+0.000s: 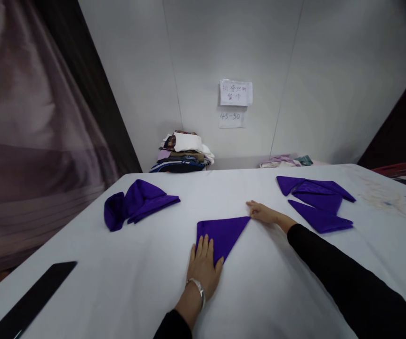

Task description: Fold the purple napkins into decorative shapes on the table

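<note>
A purple cloth napkin [225, 234], folded into a triangle, lies on the white-covered table [125, 282] in front of me. My left hand [204, 266], with a silver bracelet at the wrist, rests flat on its lower left part with the fingers stretched out. That hand hides some of the napkin's left and lower edge. At the far right corner of the cloth, my right hand [262, 213] has its fingers closed on the tip, the index finger pointing away to the left.
Folded purple napkins [146, 200] lie at the left, and more purple napkins [316, 200] at the right. A black flat strip [35, 296] is at the front left. Stacked clothes [183, 153] stand behind the table, below paper signs [236, 92] on the wall.
</note>
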{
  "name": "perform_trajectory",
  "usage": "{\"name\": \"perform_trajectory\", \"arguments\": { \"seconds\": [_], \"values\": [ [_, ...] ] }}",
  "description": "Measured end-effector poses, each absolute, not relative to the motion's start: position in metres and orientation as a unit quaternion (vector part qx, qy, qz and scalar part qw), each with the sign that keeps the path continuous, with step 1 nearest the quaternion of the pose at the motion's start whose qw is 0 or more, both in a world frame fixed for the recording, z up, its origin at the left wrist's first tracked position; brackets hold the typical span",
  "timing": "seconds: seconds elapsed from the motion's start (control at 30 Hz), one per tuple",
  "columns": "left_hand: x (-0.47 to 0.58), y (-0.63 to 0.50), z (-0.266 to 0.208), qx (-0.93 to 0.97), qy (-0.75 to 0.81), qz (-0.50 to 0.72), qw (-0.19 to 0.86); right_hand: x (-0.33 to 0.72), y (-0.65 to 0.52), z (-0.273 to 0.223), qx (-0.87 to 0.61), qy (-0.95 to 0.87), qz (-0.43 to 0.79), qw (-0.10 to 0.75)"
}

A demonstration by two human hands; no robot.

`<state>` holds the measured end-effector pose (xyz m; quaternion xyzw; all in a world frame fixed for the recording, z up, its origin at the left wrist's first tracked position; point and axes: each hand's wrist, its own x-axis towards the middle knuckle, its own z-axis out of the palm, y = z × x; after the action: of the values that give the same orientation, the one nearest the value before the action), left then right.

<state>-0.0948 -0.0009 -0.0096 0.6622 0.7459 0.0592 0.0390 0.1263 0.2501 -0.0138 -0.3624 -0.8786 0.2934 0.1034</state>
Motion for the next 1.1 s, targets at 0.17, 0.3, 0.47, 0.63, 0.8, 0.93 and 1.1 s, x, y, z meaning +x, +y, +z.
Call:
{"name": "perform_trajectory", "arguments": {
  "seconds": [0.17,0.3,0.47,0.63,0.8,0.93,1.1],
  "values": [
    [-0.095,-0.003,-0.016,0.663,0.744,0.081,0.035,0.109,0.218,-0.004,-0.38,-0.867,0.228,0.227],
    [-0.096,-0.004,-0.02,0.664,0.742,0.091,0.025,0.071,0.16,0.006,-0.228,-0.931,0.226,0.171],
    [-0.095,-0.004,-0.018,0.663,0.743,0.081,0.045,0.024,0.127,0.012,-0.136,-0.966,0.208,0.071],
    [-0.093,-0.004,-0.014,0.66,0.744,0.093,0.049,0.008,0.137,0.0,-0.15,-0.971,0.181,0.042],
    [-0.099,-0.018,-0.01,0.642,0.761,0.079,0.061,0.01,0.141,-0.01,-0.145,-0.975,0.166,0.043],
    [-0.114,-0.046,-0.009,0.596,0.797,0.08,0.055,0.011,0.14,-0.011,-0.144,-0.975,0.163,0.048],
    [-0.129,-0.084,-0.007,0.539,0.83,0.132,0.047,0.01,0.14,-0.01,-0.148,-0.974,0.166,0.037]
  ]
}}
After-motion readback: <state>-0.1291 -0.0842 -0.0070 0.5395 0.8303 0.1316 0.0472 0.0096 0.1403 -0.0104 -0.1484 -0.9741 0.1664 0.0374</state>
